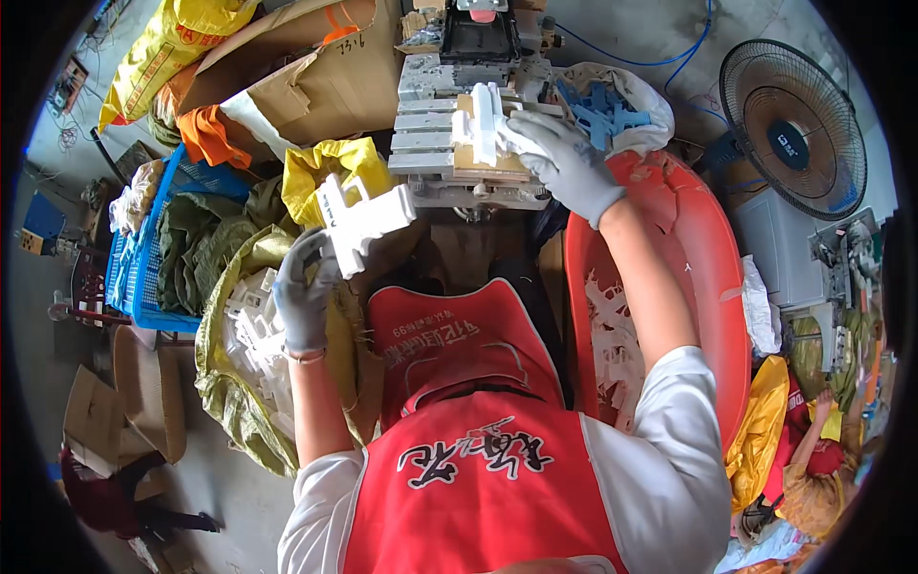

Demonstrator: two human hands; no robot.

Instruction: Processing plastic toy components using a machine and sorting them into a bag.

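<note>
The white cross-shaped plastic piece (pixel 486 126) lies on the tan board (pixel 469 165), left of my right hand (pixel 569 163), the nearer one; its long axis points away from me. My right fingers reach its edge; whether they grip, I cannot tell. My left hand (pixel 306 287) holds a blocky white plastic bracket (pixel 371 225). I count one piece, one bracket, one board, one red plastic tub (pixel 719 287).

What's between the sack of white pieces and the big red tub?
In the head view, the person's red apron lies between the sack and the tub.
</note>
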